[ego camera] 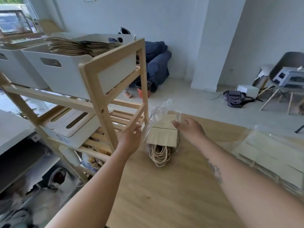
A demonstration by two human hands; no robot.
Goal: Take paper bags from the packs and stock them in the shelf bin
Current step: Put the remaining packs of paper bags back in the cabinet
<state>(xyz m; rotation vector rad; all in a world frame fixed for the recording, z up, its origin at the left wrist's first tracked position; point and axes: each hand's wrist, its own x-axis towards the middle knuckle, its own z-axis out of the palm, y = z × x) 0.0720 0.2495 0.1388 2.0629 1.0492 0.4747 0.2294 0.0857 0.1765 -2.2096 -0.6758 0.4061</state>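
A pack of brown paper bags (162,136) in clear plastic wrap lies on the wooden table (164,186), its twine handles (159,155) spilling toward me. My right hand (189,128) pinches the torn plastic wrap (164,109) at the pack's far end. My left hand (130,137) is at the pack's left side, fingers apart, touching the plastic's edge beside the shelf post. On the wooden shelf (92,83), a white bin (69,71) holds a stack of brown paper bags (79,46). More wrapped packs (269,155) lie at the table's right.
A second white bin (14,68) stands left of the first on the top shelf. A white box (72,127) sits on the lower shelf. Beyond the table are an orange pot (143,90), a blue sofa (158,65), a backpack (235,98) and a chair (286,76).
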